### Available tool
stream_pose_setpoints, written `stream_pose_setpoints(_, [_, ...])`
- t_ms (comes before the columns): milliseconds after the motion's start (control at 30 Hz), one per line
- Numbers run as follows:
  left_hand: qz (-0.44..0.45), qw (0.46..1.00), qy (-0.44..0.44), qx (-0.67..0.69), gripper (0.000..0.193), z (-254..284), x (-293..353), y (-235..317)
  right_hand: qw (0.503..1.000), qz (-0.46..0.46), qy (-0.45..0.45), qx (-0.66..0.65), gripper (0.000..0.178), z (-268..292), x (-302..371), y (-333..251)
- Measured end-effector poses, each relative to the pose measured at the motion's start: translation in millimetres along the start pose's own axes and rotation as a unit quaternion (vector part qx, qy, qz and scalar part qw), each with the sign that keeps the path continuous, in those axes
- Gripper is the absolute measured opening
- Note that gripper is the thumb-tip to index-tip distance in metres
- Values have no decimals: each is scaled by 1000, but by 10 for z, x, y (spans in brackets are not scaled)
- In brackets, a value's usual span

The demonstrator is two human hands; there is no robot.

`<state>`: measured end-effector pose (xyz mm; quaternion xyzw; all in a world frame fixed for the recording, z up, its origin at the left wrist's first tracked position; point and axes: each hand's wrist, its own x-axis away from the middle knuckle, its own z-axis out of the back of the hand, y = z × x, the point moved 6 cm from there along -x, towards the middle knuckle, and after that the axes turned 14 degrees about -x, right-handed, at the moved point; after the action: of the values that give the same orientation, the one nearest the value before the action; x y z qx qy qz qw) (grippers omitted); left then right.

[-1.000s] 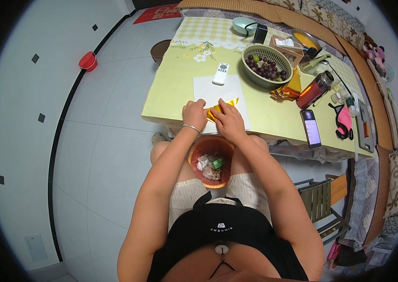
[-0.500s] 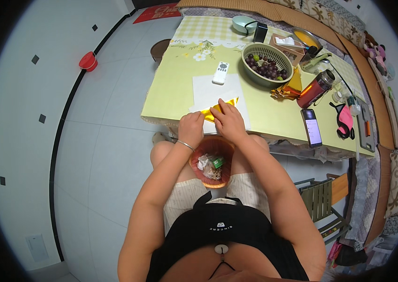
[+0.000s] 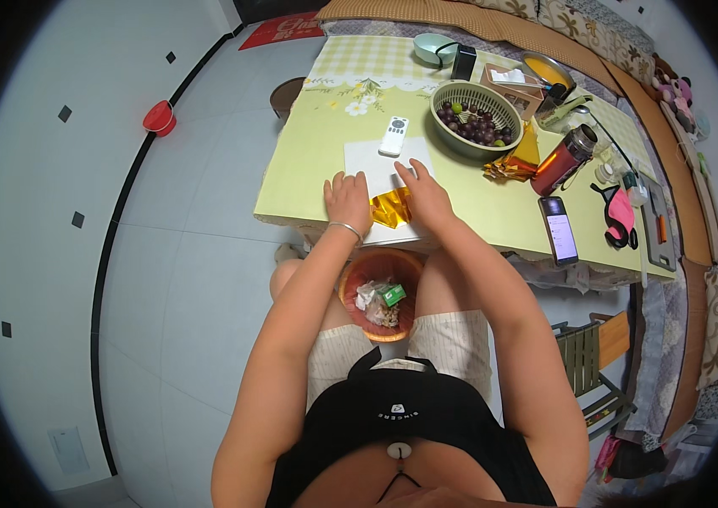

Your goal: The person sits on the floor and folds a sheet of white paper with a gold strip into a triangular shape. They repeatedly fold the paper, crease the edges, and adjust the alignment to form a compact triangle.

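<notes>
A crumpled piece of shiny gold foil paper lies between my hands on a white sheet near the table's front edge. My left hand rests flat at the foil's left side, its fingers stretched forward and apart. At the foil's right end, my right hand is open, with its thumb and forefinger spread and pointing away from me. The heel of that hand hides part of the foil's right edge. Just beyond the sheet's far end is a white remote control.
A basket of grapes, folded gold papers, a red flask and a phone stand or lie to the right on the table. Between my knees is a waste bin with litter in it. A folding chair stands at lower right.
Both hands have let go of the gold foil and opened. It was a narrow folded strip pressed under my fingers; now it lies wider and nearer to me.
</notes>
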<state>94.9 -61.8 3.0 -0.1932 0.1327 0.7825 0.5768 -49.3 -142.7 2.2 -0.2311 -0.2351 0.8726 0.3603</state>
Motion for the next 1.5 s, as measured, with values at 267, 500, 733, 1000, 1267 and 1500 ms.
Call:
stream_pose_setpoints(267, [-124, 989, -79, -16, 24, -5, -88, 206, 961, 247, -32, 120, 50, 26, -119, -170])
stream_pose_setpoints(500, [-156, 980, -100, -67, 33, -166, 158, 395, 961, 218, -140, 96, 40, -60, -19, -23])
stream_pose_setpoints(733, [-85, 989, -70, -95, 44, -181, 358, 333, 983, 176, -56, -23, 43, -102, 155, 243])
stream_pose_setpoints(1000, [-76, 993, -33, -86, 53, -95, 671, 80, 983, 174, -40, -44, 40, -80, 175, 211])
stream_pose_setpoints(1267, [-145, 982, -106, 53, 80, -74, 541, 340, 982, 173, -40, -64, 40, -97, 161, 247])
stream_pose_setpoints(1500, [-236, 963, -117, 51, 94, 83, 657, 212, 977, 173, -110, -53, 56, -70, 166, 288])
